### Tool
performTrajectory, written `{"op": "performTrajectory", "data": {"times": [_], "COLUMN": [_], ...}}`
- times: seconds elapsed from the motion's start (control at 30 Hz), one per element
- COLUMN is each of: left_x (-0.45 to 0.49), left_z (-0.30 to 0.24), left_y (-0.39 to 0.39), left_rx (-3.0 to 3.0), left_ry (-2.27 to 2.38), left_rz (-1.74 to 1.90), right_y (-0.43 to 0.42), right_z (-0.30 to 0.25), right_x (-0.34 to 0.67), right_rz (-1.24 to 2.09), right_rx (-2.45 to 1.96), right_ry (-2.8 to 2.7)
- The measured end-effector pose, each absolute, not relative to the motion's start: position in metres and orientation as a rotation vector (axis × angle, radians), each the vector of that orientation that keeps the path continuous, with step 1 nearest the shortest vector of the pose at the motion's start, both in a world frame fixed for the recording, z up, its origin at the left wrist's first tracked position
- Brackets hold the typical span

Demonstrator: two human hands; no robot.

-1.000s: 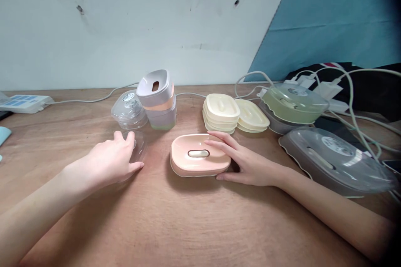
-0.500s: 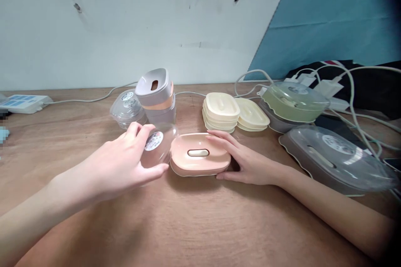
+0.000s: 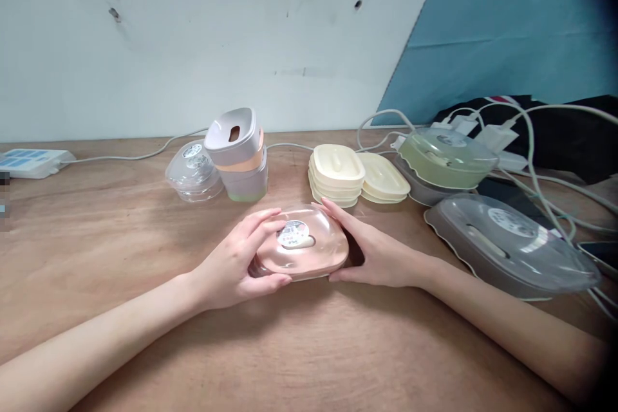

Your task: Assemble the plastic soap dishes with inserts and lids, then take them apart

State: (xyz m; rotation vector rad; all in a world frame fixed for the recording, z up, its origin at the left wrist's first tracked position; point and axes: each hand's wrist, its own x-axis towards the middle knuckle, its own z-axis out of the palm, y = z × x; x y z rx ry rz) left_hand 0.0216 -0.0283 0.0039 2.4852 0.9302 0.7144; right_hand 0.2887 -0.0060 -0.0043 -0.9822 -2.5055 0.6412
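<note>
In front of me on the table lies a peach soap dish (image 3: 321, 257) with a cream piece showing through its oval slot. A clear plastic lid (image 3: 328, 222) with a round printed sticker covers it; whether the lid is fully seated I cannot tell. My left hand (image 3: 236, 257) is curved around the lid's left end, thumb at the front and fingers over the top. My right hand (image 3: 374, 248) grips the dish's right end between thumb and fingers.
Behind stand stacked grey and peach dishes (image 3: 234, 148), nested clear lids (image 3: 190, 170) and piled cream trays (image 3: 338, 167). Lidded green (image 3: 447, 158) and grey soap dishes (image 3: 512, 248) sit to the right among white cables (image 3: 538, 141). A power strip (image 3: 36, 162) lies far left.
My left hand has brought the clear lid rightward over the peach dish, which it now covers. My right hand stays at the dish's right end. The view has shifted slightly.
</note>
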Motion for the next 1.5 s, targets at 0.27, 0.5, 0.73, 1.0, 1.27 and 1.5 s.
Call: {"op": "performTrajectory", "data": {"times": [0.27, 0.5, 0.73, 1.0, 1.27, 1.5], "left_x": [0.025, 0.023, 0.026, 0.030, 0.030, 0.025], "left_z": [-0.005, -0.003, 0.001, 0.009, 0.006, 0.005], "left_y": [-0.029, -0.028, -0.029, -0.025, -0.029, -0.024], "left_rx": [2.471, 2.423, 2.431, 2.263, 2.399, 2.397], "left_ry": [1.066, 1.096, 1.093, 1.185, 1.136, 1.013], "left_rz": [0.823, 0.905, 0.937, 0.905, 0.886, 0.798], "right_y": [-0.006, -0.004, -0.004, -0.004, -0.002, -0.001], "right_z": [-0.004, -0.002, -0.001, 0.000, -0.002, -0.004], "right_x": [0.288, 0.291, 0.293, 0.290, 0.289, 0.291], "right_rz": [0.617, 0.602, 0.612, 0.697, 0.809, 0.783], "right_rx": [-0.971, -0.890, -0.900, -0.955, -0.896, -0.863], "right_ry": [-2.499, -2.532, -2.555, -2.473, -2.374, -2.369]}}
